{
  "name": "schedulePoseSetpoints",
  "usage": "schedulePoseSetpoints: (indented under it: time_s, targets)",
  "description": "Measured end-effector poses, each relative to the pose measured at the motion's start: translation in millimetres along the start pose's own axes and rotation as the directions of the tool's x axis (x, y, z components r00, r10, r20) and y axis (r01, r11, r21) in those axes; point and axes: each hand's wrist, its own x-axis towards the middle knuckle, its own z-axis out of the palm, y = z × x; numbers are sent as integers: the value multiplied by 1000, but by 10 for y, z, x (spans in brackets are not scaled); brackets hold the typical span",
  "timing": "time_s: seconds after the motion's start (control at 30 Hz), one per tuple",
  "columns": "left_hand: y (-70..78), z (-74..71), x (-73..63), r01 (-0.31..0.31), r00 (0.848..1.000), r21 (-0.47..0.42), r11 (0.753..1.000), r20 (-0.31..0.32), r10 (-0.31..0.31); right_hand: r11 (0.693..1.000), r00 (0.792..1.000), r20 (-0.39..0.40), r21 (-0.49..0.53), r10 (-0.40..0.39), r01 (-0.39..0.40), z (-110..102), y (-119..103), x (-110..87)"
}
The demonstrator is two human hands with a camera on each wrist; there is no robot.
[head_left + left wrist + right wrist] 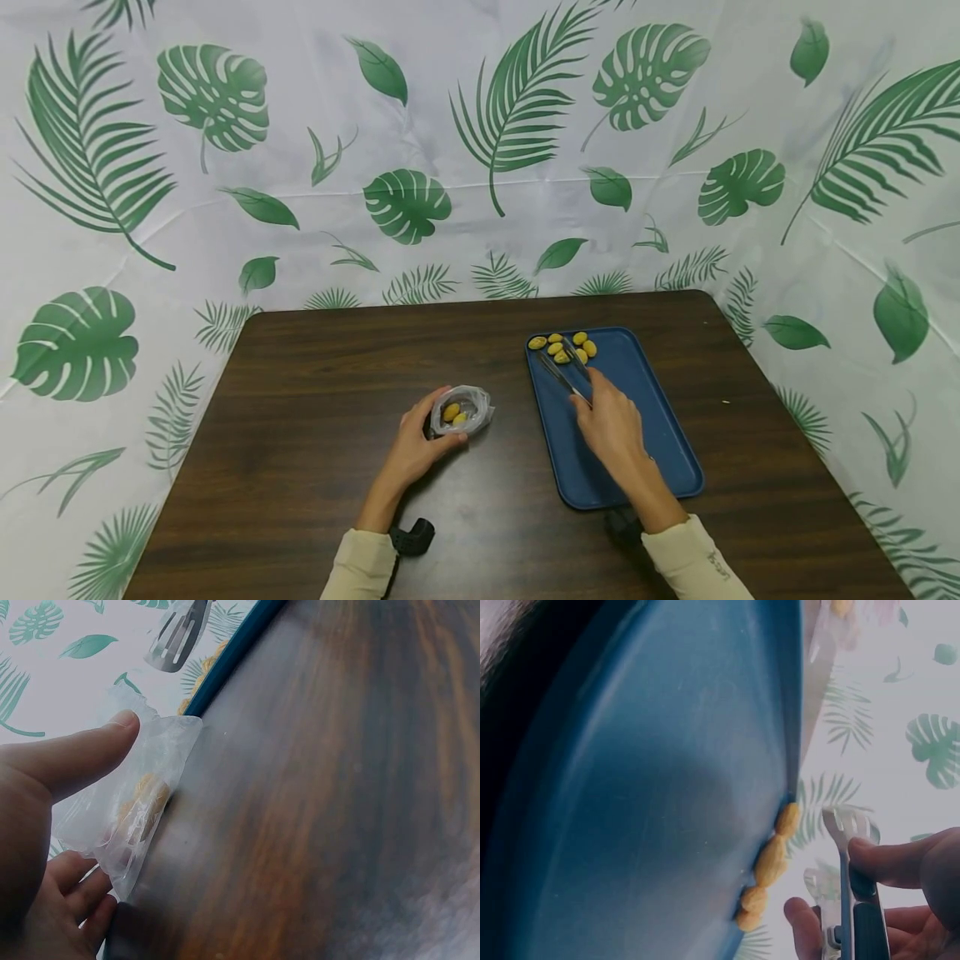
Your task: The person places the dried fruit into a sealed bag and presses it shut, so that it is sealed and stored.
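Observation:
My left hand (414,442) holds a clear plastic bag (481,402) upright on the table, thumb on one side and fingers on the other. Its mouth is spread, and small yellow oval pieces (451,412) lie inside. In my right hand (613,421) is a pair of metal tongs (558,373), gripped between thumb and fingers. The tong arms stand apart, their tips over several more yellow oval pieces (537,342) at the far left corner of a blue tray (637,400). The right wrist view shows the pieces as bumpy and tan (771,861), beside the slotted tong ends.
A dark wood-grain table (322,375) carries everything, with the tray right of the bag. Behind and beside it hangs a white cloth (315,83) printed with green leaves. A tiny pale scrap (725,402) lies right of the tray. Black straps (414,537) sit at the wrists.

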Motion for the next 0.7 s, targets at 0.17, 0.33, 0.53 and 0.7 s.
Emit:
schedulePoseSetpoints:
  time_s: [0.17, 0.33, 0.53, 0.7]
  targets:
    - [5, 0, -2, 4, 1000, 5, 1000, -1, -4, 1000, 1000, 1, -2, 15, -15, 2, 27, 4]
    - [8, -1, -2, 3, 1000, 5, 1000, -5, -3, 1000, 1000, -7, -11, 25, -25, 5, 48, 12]
    - [3, 0, 5, 1, 1000, 7, 1000, -2, -1, 999, 999, -10, -5, 43, -43, 18, 66, 15]
    - [8, -7, -1, 9, 1000, 3, 1000, 3, -9, 999, 999, -9, -14, 45, -45, 35, 91, 35]
